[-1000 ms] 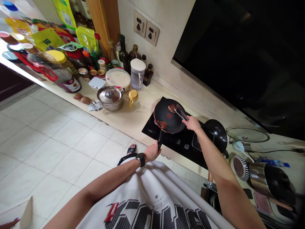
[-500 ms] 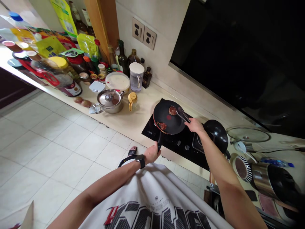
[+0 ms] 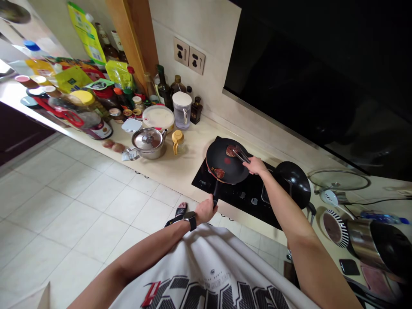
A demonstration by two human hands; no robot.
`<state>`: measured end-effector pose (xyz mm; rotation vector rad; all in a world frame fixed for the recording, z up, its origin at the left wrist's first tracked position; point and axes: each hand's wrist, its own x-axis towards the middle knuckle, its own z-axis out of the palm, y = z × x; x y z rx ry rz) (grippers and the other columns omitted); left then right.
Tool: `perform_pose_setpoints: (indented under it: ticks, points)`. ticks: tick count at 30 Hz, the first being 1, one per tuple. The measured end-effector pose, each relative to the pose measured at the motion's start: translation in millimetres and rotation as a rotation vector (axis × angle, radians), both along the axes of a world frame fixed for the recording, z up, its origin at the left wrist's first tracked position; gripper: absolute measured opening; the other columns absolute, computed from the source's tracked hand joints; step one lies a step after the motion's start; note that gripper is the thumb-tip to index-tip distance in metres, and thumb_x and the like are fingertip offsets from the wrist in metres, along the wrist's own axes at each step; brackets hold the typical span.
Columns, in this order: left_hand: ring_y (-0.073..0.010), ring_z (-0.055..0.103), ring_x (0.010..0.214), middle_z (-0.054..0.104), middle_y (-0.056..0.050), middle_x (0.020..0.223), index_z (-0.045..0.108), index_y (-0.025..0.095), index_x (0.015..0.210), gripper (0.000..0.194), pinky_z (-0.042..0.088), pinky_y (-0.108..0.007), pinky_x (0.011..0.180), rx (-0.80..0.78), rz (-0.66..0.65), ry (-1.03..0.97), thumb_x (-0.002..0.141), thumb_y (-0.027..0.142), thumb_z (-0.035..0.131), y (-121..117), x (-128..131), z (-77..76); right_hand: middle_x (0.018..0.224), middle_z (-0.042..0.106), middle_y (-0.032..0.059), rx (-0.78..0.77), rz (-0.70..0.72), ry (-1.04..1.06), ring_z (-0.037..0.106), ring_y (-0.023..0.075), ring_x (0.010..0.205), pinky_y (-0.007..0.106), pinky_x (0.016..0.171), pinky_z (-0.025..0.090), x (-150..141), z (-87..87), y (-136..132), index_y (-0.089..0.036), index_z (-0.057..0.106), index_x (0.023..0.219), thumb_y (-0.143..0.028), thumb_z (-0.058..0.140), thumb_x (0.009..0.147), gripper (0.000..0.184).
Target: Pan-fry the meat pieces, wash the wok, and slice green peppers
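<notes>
A weak squeeze on the metal tongs (image 3: 241, 155) could drop the piece of meat (image 3: 231, 151) onto the gas hob (image 3: 201, 182). The left hand (image 3: 206, 211) was closed firmly around the pan handle (image 3: 216, 196) near the hob's front edge. The right hand (image 3: 255, 165) was closed on the tongs, whose nearly shut tips touched the meat inside the black frying pan (image 3: 236, 171). A second piece of meat (image 3: 219, 173) lay in the pan, and a black wok (image 3: 292, 184) stood farther right.
</notes>
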<state>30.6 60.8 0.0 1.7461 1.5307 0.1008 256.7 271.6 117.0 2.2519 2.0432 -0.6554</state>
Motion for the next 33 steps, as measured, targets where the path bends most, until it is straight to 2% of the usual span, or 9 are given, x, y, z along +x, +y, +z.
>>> perform_pose_setpoints:
  ticks: [3,7,15,20,25,33]
  points:
    - [-0.0282,0.071,0.103,0.072,-0.017,0.113,0.039,0.016,0.130,0.037,0.051,-0.036,0.084,-0.010,0.017,-0.007,0.099,0.035,0.047,-0.3,0.8,-3.2,0.046,0.060,-0.0001,0.010,0.039,0.008,0.058,0.0142,0.038,0.021,0.044,0.045,-11.3,0.0,0.2,-0.015,0.074,0.104,-0.040,0.068,0.091,0.028]
    - [-0.0288,0.070,0.103,0.072,-0.016,0.114,0.042,0.018,0.130,0.036,0.051,-0.037,0.086,-0.017,0.048,-0.033,0.099,0.035,0.048,-1.4,1.6,-6.3,0.047,0.060,-0.0017,0.032,0.015,0.085,0.059,0.0134,0.038,0.019,0.044,0.046,-12.7,-3.9,-2.8,-0.017,0.073,0.109,-0.043,0.068,0.092,0.032]
    - [-0.0303,0.070,0.102,0.073,-0.016,0.113,0.043,0.019,0.132,0.038,0.051,-0.039,0.085,0.008,0.068,-0.044,0.097,0.035,0.048,-2.3,2.0,-6.8,0.054,0.064,0.0004,-0.009,-0.005,0.174,0.056,0.0109,0.035,0.017,0.035,0.039,-23.8,-12.5,-4.7,-0.018,0.074,0.101,-0.041,0.073,0.088,0.027]
    - [-0.0316,0.070,0.103,0.073,-0.017,0.113,0.044,0.020,0.132,0.038,0.051,-0.039,0.084,0.011,0.070,-0.067,0.097,0.034,0.049,-2.9,1.3,-5.0,0.057,0.064,-0.0003,0.000,-0.041,0.245,0.055,0.0094,0.036,0.015,0.032,0.036,-15.7,-9.8,-9.0,-0.017,0.074,0.097,-0.039,0.075,0.087,0.024]
    - [-0.0300,0.070,0.103,0.073,-0.015,0.113,0.043,0.021,0.131,0.037,0.051,-0.037,0.083,0.009,0.081,-0.068,0.097,0.035,0.050,-3.8,1.1,-6.9,0.056,0.061,-0.0010,-0.076,-0.038,0.307,0.054,0.0088,0.037,0.016,0.033,0.040,-15.1,-8.9,-14.3,-0.015,0.074,0.093,-0.032,0.073,0.089,0.017]
    - [-0.0314,0.069,0.106,0.072,-0.015,0.116,0.041,0.022,0.135,0.041,0.051,-0.039,0.086,-0.035,0.064,-0.062,0.097,0.034,0.050,-1.0,0.7,-3.6,0.058,0.061,-0.0021,-0.082,-0.053,0.368,0.054,0.0073,0.038,0.016,0.035,0.041,-20.5,-10.7,-20.1,-0.015,0.075,0.097,-0.033,0.074,0.089,0.020]
